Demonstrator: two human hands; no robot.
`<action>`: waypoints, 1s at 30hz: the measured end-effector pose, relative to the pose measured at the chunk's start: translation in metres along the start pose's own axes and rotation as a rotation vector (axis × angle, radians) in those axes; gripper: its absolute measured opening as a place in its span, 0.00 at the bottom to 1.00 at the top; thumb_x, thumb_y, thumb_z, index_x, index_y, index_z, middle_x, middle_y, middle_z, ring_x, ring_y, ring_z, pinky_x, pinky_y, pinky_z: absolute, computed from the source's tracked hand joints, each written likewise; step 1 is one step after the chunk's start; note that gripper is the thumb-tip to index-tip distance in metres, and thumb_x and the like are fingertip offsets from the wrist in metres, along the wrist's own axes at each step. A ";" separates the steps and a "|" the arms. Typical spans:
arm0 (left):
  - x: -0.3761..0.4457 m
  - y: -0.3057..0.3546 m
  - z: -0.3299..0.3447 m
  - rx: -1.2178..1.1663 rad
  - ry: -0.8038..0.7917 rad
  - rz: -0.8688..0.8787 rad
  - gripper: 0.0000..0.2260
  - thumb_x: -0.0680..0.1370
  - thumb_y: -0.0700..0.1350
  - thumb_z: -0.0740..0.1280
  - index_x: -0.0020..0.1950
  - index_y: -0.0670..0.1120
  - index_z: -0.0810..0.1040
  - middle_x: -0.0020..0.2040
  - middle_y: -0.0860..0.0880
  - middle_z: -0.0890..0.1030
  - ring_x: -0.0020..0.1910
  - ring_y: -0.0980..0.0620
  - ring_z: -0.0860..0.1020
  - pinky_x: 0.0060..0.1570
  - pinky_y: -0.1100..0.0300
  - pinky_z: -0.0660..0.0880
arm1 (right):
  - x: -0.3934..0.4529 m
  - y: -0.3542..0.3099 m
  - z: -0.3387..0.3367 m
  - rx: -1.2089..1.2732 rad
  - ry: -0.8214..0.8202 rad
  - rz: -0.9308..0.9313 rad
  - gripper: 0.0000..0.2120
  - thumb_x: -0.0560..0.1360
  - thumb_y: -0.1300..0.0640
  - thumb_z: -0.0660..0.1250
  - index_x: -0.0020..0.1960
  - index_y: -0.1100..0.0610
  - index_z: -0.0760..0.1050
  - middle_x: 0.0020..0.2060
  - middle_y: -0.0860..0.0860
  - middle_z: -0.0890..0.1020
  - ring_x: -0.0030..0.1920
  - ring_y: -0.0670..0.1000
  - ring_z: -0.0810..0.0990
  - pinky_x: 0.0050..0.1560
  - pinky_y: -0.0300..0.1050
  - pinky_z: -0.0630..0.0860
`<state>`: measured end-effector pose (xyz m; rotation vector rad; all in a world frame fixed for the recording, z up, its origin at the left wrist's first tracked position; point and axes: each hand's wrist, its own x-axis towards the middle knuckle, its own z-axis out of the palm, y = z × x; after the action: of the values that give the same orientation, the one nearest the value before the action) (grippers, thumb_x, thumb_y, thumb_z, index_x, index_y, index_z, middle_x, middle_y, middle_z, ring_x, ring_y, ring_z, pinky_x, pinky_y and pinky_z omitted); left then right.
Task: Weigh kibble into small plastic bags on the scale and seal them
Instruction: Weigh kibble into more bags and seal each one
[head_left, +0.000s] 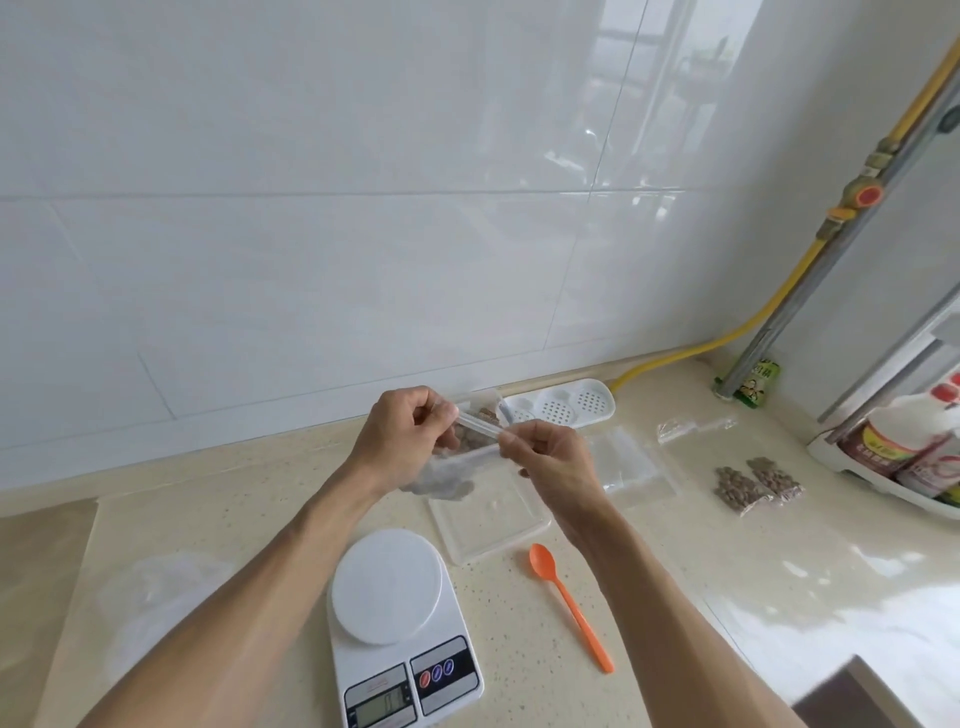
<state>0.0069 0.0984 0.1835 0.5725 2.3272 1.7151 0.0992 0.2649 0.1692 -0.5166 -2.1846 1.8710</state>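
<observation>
Your beige countertop (649, 597) fills the lower half of the view, backed by white wall tiles (311, 208). At six o'clock, nearest you, sits the white scale (400, 629), its round platform bare. Just past it, toward one o'clock, a clear plastic lid (488, 519) lies flat, and the orange spoon (571, 605) rests on the counter at the scale's three o'clock, bowl pointing away from you. A stack of empty bags (626, 460) lies beyond the lid, and two filled kibble bags (756, 484) sit well apart at three o'clock.

You are holding the small plastic bag (467, 441) in the air at the centre, above the lid's far edge. Your left hand (408, 436) pinches the left end of its top strip, fingers curled. Your right hand (550, 452) pinches the right end likewise, thumb and forefinger closed on the strip. The bag hangs between and below both hands, brown kibble (474, 439) showing inside it.
</observation>
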 end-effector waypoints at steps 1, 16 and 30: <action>-0.001 0.003 0.002 -0.035 -0.014 0.001 0.09 0.79 0.41 0.67 0.39 0.42 0.79 0.34 0.46 0.83 0.39 0.45 0.84 0.44 0.49 0.82 | 0.000 -0.002 -0.001 -0.023 0.009 -0.018 0.07 0.76 0.59 0.71 0.38 0.55 0.81 0.33 0.50 0.78 0.35 0.45 0.73 0.41 0.42 0.70; -0.002 0.016 0.019 0.001 -0.073 0.113 0.07 0.76 0.41 0.71 0.39 0.40 0.83 0.32 0.46 0.83 0.32 0.49 0.82 0.41 0.51 0.82 | -0.002 -0.028 -0.015 -0.448 0.026 -0.120 0.13 0.77 0.58 0.69 0.35 0.50 0.77 0.29 0.45 0.77 0.26 0.38 0.72 0.28 0.31 0.68; 0.010 0.028 0.018 -0.070 -0.147 0.093 0.07 0.79 0.40 0.68 0.41 0.43 0.80 0.32 0.51 0.81 0.34 0.52 0.82 0.37 0.59 0.79 | 0.002 -0.030 -0.027 -0.225 0.020 -0.102 0.08 0.75 0.54 0.73 0.39 0.57 0.81 0.31 0.48 0.80 0.33 0.45 0.75 0.39 0.42 0.72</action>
<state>0.0097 0.1258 0.2046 0.7775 2.1630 1.7226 0.1045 0.2867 0.2035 -0.4510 -2.3747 1.5717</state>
